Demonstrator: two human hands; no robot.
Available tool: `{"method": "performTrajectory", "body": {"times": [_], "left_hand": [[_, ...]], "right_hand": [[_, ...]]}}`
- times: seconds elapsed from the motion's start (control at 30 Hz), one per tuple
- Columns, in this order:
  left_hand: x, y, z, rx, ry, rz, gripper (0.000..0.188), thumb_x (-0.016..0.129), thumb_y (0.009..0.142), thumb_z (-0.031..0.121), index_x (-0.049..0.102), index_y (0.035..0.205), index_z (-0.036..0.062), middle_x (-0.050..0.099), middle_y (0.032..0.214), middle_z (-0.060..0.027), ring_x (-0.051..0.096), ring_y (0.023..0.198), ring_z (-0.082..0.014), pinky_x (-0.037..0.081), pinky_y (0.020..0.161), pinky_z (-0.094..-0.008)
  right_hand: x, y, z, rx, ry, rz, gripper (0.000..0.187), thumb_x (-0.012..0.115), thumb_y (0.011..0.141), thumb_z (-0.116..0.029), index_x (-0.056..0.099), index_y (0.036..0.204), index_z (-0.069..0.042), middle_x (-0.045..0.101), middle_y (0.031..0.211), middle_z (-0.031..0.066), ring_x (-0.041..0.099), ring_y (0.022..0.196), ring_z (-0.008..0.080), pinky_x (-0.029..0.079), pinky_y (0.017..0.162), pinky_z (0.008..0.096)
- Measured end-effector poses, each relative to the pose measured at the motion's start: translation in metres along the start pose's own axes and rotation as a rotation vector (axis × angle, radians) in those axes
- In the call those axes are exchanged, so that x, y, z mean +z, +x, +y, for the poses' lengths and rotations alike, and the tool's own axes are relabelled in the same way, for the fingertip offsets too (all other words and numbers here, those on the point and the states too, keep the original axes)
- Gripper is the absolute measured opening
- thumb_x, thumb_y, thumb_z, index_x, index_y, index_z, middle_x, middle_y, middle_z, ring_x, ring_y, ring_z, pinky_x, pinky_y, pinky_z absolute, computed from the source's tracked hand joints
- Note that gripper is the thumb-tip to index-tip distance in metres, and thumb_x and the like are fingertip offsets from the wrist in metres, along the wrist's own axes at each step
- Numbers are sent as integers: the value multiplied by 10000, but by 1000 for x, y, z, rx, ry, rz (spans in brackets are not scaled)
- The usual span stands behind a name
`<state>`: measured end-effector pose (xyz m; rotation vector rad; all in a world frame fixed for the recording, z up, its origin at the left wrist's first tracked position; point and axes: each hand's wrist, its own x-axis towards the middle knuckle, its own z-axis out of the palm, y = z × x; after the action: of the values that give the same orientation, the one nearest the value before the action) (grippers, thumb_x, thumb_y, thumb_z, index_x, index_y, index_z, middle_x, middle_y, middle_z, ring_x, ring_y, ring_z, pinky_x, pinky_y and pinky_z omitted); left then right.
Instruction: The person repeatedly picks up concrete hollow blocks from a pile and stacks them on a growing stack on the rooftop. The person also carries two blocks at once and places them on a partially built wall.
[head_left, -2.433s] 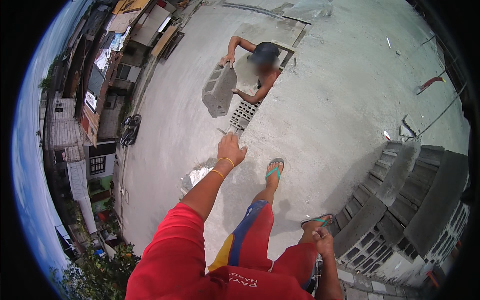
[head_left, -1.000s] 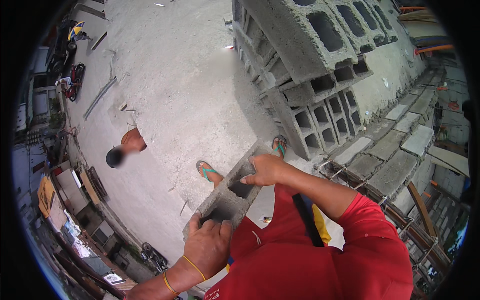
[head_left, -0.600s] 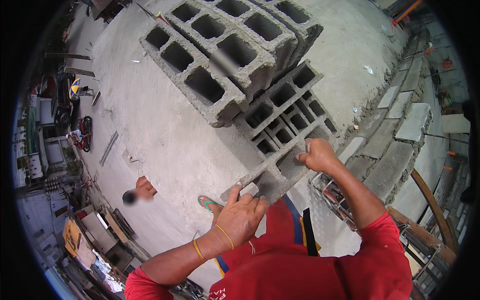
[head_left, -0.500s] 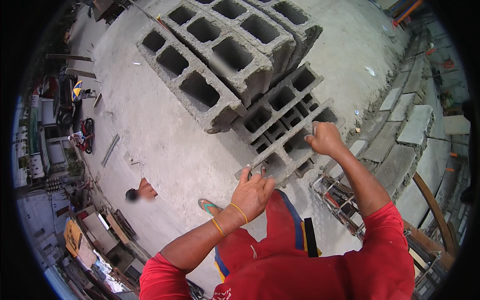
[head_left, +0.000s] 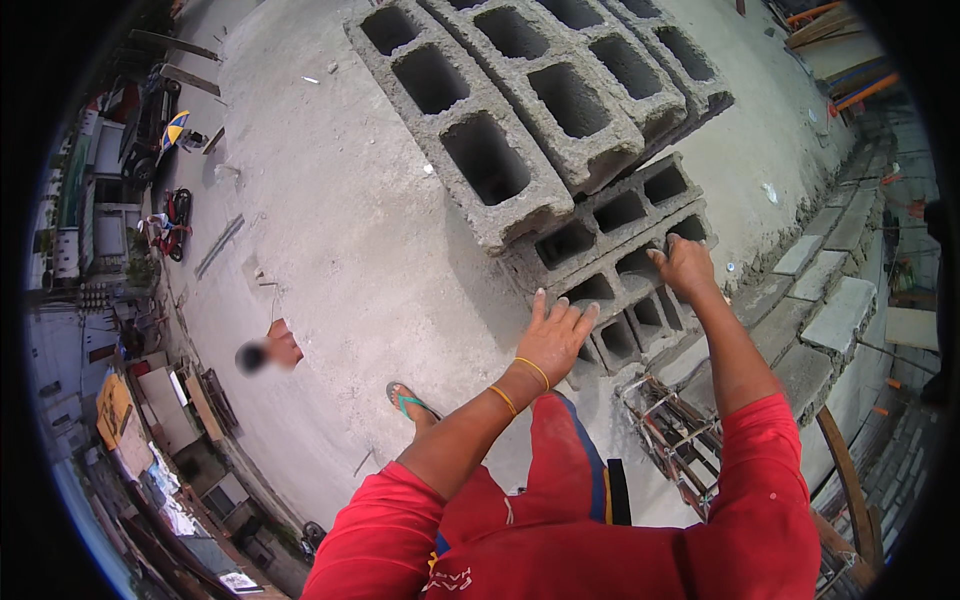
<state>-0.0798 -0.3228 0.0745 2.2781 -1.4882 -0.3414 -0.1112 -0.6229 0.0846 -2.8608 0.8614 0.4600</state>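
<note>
A grey hollow concrete block [head_left: 622, 283] lies under both my hands, holes upward, against a similar block [head_left: 590, 228] on its far side. My left hand [head_left: 553, 335] rests at its left end, fingers stretched out and apart. At the other end my right hand [head_left: 688, 268] has its fingers hooked over the block into a hole, the thumb on the near side. More hollow blocks [head_left: 648, 318] show underneath, on the side toward me. A higher row of blocks [head_left: 545, 205] stands just beyond, also with holes facing up.
A low block wall [head_left: 842, 312] runs along the right. A metal frame [head_left: 672, 430] stands by my right leg. On the left are another person [head_left: 285, 345], a red motorcycle [head_left: 177, 225] and piled boards [head_left: 165, 410]. Pale concrete ground [head_left: 330, 180] spreads between.
The block has moved away from me and now sits against the far block, where a gap showed before. My left fingers have straightened from their grip. The view has shifted.
</note>
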Motion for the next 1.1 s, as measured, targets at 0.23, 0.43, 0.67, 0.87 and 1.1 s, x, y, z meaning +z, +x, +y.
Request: {"method": "performTrajectory", "body": {"times": [0.23, 0.43, 0.67, 0.87, 1.1], "left_hand": [[-20, -178, -103, -594, -340, -51, 633, 673, 878, 255, 431, 1425, 50, 590, 1223, -162, 543, 1177, -353, 356, 1091, -490], [-3, -436, -212, -1313, -312, -267, 405, 647, 907, 312, 566, 1189, 32, 632, 1224, -194, 597, 1172, -375, 468, 994, -477], [-14, -657, -250, -1720, -379, -183, 496, 646, 912, 318, 541, 1296, 23, 550, 1337, -183, 539, 1255, -366, 456, 1039, -470], [-14, -746, -282, -1840, -351, -114, 575, 671, 896, 353, 505, 1339, 27, 512, 1374, -170, 508, 1282, -350, 457, 1051, -451], [-26, -787, -338, -1969, -262, 171, 704, 710, 851, 457, 486, 1354, 19, 522, 1376, -182, 500, 1285, -353, 451, 1054, -439]], "right_hand": [[-13, -100, -125, -178, 676, 100, 270, 619, 982, -194, 634, 1071, 60, 693, 950, 144, 642, 871, 208, 518, 811, 346], [119, -200, -284, -333, 671, -448, 150, 628, 944, -146, 665, 959, -2, 694, 822, 112, 633, 736, 184, 514, 716, 336], [187, -270, -416, -330, 639, -837, 142, 612, 911, -103, 640, 815, -3, 638, 723, 46, 581, 688, 123, 485, 660, 310], [239, -254, -442, -452, 452, -742, 153, 647, 896, -92, 604, 772, -12, 619, 692, 32, 577, 662, 113, 486, 646, 299], [242, -250, -442, -260, 516, -839, 205, 649, 919, -179, 594, 858, 8, 630, 697, 66, 591, 629, 128, 485, 599, 293]]}}
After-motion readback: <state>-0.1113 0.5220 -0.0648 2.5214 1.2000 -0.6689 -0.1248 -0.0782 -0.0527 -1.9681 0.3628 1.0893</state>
